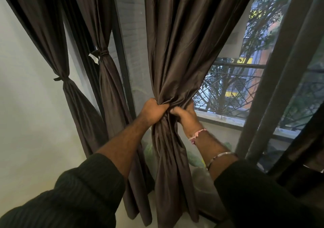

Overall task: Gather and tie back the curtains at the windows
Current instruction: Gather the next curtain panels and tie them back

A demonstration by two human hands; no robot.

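Observation:
A dark brown satin curtain (177, 56) hangs in the middle of the window, bunched into a narrow waist at hand height. My left hand (152, 111) grips that waist from the left. My right hand (186, 117) clutches it from the right, fingers curled into the folds. Both hands touch at the gathered point. Two more dark curtains hang to the left, each cinched with a tie: the far-left curtain (63, 80) and the middle-left curtain (103, 54), whose knot shows a white tag. No loose tie is visible at the held curtain.
A dark window frame post (122, 66) stands between the curtains. A thick dark frame (273, 87) runs up on the right. Beyond the glass are a metal balcony grille (233, 80), trees and buildings. A white wall (22, 105) lies left; green leaves show low behind the curtain.

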